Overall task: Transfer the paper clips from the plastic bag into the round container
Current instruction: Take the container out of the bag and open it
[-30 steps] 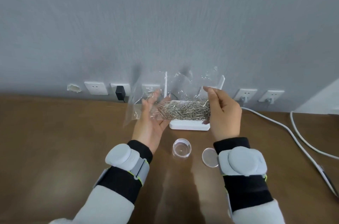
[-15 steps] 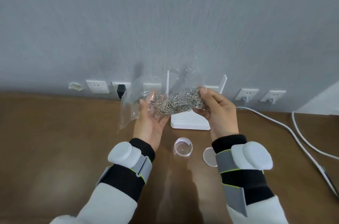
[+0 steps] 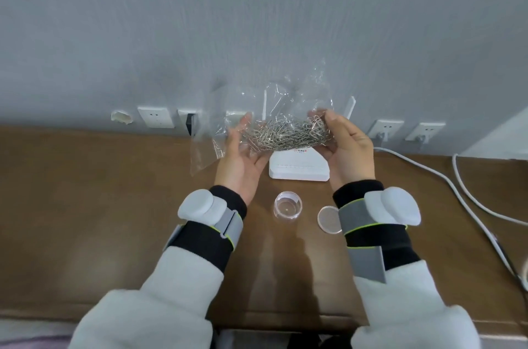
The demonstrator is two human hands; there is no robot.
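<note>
Round container stands open on the surface between the wrists, lid flat at the right wrist; neither has moved. Left hand is palm-up, fingers spread under the plastic bag. Right hand grips the bag's right end, rolled palm-inward vs 0.5 s ago. Paper clips are in the bag between the hands, now spread wider and level. White router lies just beyond the hands.

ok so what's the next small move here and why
Probably bring the plastic bag down and toward you until it hangs over the round container. Left hand and right hand hold it up by the router, behind the container, which stands open and empty, lid beside it, so paper clips poured now would miss.
</note>
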